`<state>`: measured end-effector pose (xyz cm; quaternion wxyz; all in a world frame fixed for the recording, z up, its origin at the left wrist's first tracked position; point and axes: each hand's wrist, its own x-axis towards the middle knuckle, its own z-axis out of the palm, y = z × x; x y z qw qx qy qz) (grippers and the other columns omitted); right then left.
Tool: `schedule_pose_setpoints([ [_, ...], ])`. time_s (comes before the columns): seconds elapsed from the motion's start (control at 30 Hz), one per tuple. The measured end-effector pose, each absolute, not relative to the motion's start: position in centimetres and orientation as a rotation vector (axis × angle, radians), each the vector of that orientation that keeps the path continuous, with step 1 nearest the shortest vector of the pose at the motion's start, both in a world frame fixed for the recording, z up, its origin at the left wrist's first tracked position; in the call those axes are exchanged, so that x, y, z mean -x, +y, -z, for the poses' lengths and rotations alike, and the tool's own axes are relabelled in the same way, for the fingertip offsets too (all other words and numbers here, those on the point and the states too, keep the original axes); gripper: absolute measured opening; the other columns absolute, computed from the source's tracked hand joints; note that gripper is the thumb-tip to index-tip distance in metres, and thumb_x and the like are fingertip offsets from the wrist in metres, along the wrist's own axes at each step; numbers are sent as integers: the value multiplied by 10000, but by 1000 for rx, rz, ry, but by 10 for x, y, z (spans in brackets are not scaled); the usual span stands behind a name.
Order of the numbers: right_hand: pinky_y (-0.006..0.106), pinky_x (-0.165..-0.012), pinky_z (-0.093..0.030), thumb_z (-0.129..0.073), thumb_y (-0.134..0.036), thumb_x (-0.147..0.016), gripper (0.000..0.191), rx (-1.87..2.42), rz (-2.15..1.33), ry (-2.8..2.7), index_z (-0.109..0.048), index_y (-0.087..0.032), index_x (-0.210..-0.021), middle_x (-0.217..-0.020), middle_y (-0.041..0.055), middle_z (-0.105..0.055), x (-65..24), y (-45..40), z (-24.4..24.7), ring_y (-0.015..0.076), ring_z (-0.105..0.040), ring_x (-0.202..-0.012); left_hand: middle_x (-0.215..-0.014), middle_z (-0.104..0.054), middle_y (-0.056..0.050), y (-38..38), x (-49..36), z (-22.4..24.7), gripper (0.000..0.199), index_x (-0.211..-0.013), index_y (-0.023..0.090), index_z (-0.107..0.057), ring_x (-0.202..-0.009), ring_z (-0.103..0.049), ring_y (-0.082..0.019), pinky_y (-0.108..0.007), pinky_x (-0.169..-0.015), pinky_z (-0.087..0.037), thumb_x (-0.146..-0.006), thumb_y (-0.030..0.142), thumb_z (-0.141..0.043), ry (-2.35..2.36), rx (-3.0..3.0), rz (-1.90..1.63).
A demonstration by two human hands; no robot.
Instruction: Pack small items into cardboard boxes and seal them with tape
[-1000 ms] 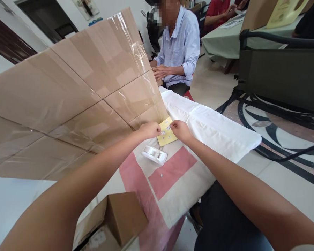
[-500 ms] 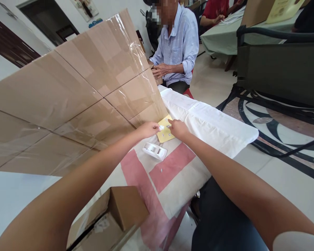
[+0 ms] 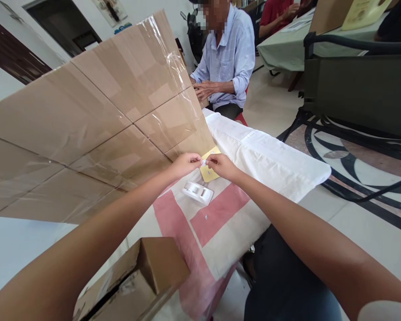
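Note:
Above a yellow card (image 3: 209, 174), my left hand (image 3: 189, 163) and my right hand (image 3: 221, 165) meet, fingertips pinched. Between them is a small whitish piece (image 3: 204, 162), too small to name; my left fingers grip one side of it and my right fingers the other. Small pale bits lie on the card, partly covered by my hands. Just nearer to me, a white tape dispenser (image 3: 198, 193) rests on the cloth, apart from both hands. A tiny pale scrap (image 3: 206, 217) lies on the red patch of the tablecloth (image 3: 220, 214).
A tall taped cardboard panel (image 3: 120, 111) leans up along the left of the table. An open cardboard box (image 3: 163, 263) stands close in front of me. Across the table sits a person in a blue shirt (image 3: 227, 58). A dark folding chair (image 3: 361, 93) is at the right.
My right hand has moved left from the card's right side to meet my left hand, and its fingers have closed on the small whitish piece. The left hand has hardly moved.

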<state>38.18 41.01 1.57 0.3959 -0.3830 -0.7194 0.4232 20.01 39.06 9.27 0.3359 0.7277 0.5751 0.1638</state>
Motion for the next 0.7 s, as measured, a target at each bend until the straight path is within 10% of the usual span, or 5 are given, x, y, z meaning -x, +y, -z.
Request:
schedule_pose_setpoints([
  [0.27, 312, -733, -437, -651, -213, -843, 293, 903, -863, -1745, -686, -165, -1130, -886, 38, -666, -383, 412, -11, 173, -560, -749, -770, -633, 1, 390, -196, -92, 195, -830, 198, -678, -701, -535, -145, -280, -655, -397, -843, 379, -608, 1453, -1894, -446],
  [0.7, 324, -753, -446, -536, -133, -871, 106, 587, -685, -1829, -606, -209, -848, -856, 37, -639, -384, 408, -17, 194, -583, -823, -779, -639, 1, 383, -199, -101, 181, -777, 202, -670, -736, -549, -146, -293, -720, -425, -835, 368, -626, 1440, -1832, -471],
])
